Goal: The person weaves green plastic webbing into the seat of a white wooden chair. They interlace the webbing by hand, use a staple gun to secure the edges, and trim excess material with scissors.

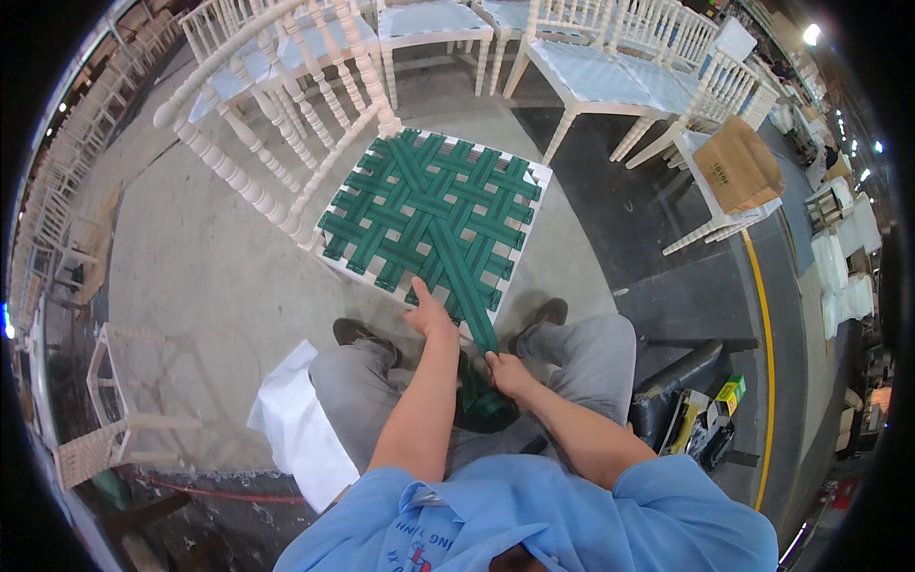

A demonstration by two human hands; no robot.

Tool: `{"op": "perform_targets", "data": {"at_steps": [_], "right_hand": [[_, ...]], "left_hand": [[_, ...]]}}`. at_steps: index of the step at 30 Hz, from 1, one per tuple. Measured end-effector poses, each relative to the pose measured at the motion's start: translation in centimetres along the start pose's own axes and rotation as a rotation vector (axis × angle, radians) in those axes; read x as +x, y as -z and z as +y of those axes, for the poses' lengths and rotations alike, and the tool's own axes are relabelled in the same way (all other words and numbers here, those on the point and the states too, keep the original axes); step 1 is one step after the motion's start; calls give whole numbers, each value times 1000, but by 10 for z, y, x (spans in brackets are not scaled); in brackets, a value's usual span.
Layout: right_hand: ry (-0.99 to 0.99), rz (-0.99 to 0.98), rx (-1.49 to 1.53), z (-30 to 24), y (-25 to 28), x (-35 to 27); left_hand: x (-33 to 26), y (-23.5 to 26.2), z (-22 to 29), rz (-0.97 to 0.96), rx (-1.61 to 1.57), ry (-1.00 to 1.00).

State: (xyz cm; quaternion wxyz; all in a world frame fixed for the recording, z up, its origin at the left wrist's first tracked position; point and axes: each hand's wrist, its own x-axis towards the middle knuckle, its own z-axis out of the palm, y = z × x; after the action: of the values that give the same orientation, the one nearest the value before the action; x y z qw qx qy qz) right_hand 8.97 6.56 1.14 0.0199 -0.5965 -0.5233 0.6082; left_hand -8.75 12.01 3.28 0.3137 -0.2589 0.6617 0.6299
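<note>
Near blue shirt [581, 510] has dark lettering [416, 536] on the left part of its chest, upside down from here, plus a bit of red. Brown cardboard box [742, 164], far right, has a short dark word on its side. Everything else is too tiny to read tbh.

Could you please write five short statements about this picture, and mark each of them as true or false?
1. The right hand holds the green strap. True.
2. The woven webbing on the seat is red. False: the webbing is green.
3. A brown cardboard box sits on a white chair. True.
4. The left hand touches the cardboard box. False: the left hand is at the seat's near edge.
5. The yellow floor line runs left of the person. False: the yellow floor line runs on the right.
</note>
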Motion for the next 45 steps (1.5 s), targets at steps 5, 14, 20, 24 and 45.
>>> {"op": "perform_targets", "data": {"at_steps": [5,14,20,24,45], "right_hand": [[143,-3,-250,-8,-5,12],[304,-29,-348,11,-8,25],[4,-270,-41,-13,-16,6],[275,70,-443,2,12,14],[-228,910,34,196,323,-214]], "left_hand": [[22,46,1,-539,134,24],[-18,82,-48,-882,1346,-526],[-12,90,-43,-781,1721,-831],[-38,63,-44,-838,1806,-1151],[1,80,-61,-759,1743,-1363]]}}
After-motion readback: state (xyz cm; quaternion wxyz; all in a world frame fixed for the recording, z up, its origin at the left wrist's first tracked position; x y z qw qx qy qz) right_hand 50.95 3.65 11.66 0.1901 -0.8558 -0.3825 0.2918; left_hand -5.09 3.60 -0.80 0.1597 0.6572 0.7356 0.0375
